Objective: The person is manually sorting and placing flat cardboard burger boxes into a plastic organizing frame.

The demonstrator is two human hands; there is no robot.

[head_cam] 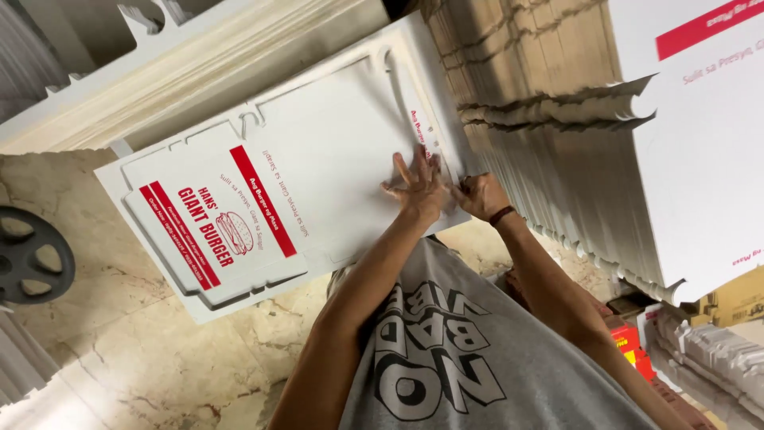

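A flat white die-cut carton sheet (pixel 318 159) with red stripes and a burger drawing lies on top of a pile of the same sheets. My left hand (pixel 415 187) presses flat on its right end, fingers spread. Just to the right of it, my right hand (pixel 480 195), with a dark band on the wrist, is curled and pinches the sheet's right edge near a narrow flap. Both forearms reach up from my grey printed shirt (pixel 469 350).
Tall stacks of white carton sheets (pixel 573 159) stand on the right, with a large printed sheet (pixel 708 135) leaning over them. More white sheets (pixel 159 72) lie at the upper left. A black wheel (pixel 28 255) rests on the marble floor (pixel 119 318). Red and yellow boxes (pixel 633 342) sit at the lower right.
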